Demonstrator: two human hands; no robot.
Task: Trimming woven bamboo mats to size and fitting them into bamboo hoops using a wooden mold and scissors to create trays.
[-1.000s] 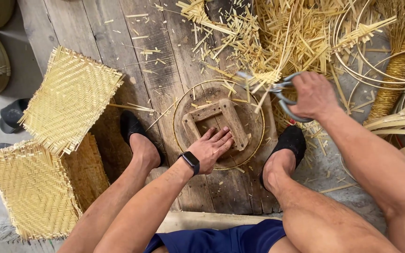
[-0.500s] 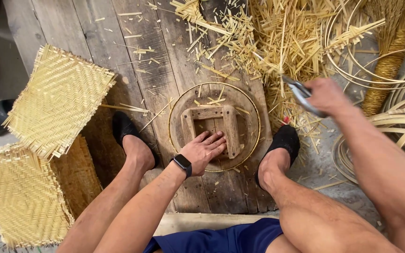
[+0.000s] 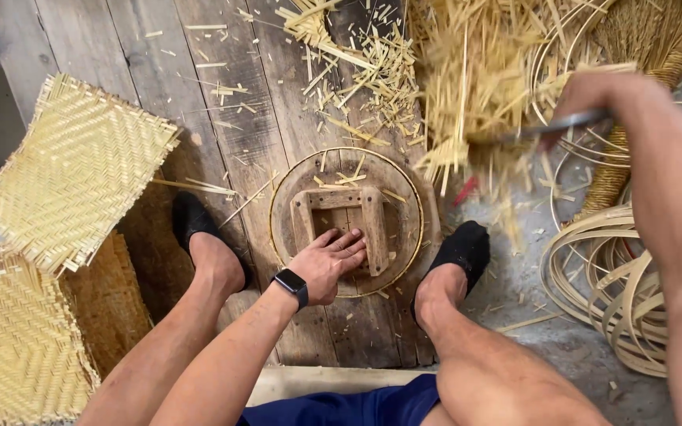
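My left hand (image 3: 331,262), with a black watch on the wrist, presses flat on a round wooden form (image 3: 404,207) that carries a square wooden frame (image 3: 374,219) and a thin bamboo hoop round its rim. The form lies on the plank floor between my two feet in black shoes. My right hand (image 3: 593,99) is raised at the upper right, blurred, and grips a pair of metal scissors (image 3: 542,128) over the heap of bamboo strips (image 3: 475,71).
Two woven bamboo mats, one (image 3: 76,170) at the left and one (image 3: 17,339) at the lower left, lie over a wooden block. Coiled bamboo strips (image 3: 617,276) sit at the right. Cut scraps litter the planks (image 3: 262,118). A broom-like bundle (image 3: 649,47) lies top right.
My right hand has swung the scissors away from the form's rim, up and to the right over the strip heap. My left hand stays pressed on the form.
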